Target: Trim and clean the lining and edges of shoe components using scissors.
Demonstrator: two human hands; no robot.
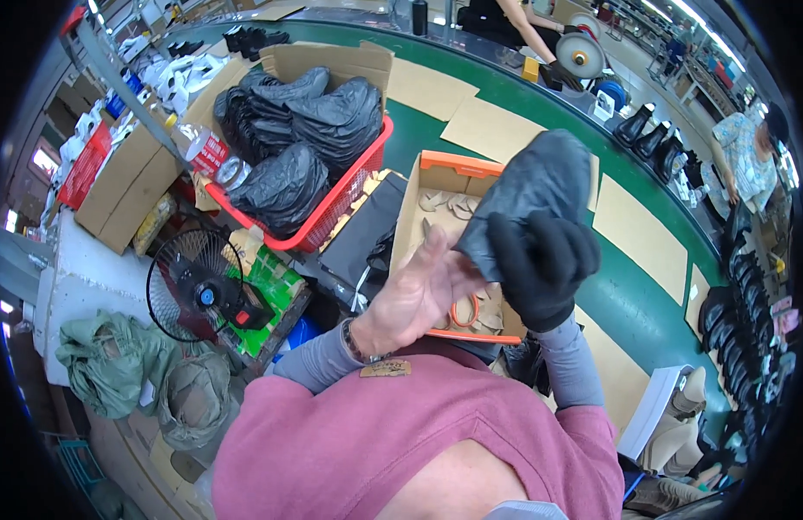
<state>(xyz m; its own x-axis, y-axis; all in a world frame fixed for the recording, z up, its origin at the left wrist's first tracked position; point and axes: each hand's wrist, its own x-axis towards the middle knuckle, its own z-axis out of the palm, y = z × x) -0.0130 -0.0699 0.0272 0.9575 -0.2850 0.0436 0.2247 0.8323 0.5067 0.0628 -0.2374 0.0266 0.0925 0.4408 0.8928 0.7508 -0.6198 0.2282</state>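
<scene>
My right hand point(544, 269), in a black glove, is closed around a dark, shoe-shaped piece point(540, 178) with a thin, wrinkled black surface. The piece is tilted up over an orange-rimmed box point(462, 161). My bare left hand point(427, 290) is beside its lower end, thumb raised and fingers spread. Whether the left fingertips touch the piece is hard to see. Inside the box lie curved beige scraps point(449, 204) and scissors with orange handles point(464, 312), partly hidden by my hands.
A red basket point(349, 173) at the left holds stacked black pieces point(332, 113). A bottle point(206, 152) and a fan point(202, 290) stand near it. Cardboard sheets point(640, 234) lie on the green conveyor point(592, 286). Black footwear point(739, 338) lines the right. Another person point(748, 156) is beyond.
</scene>
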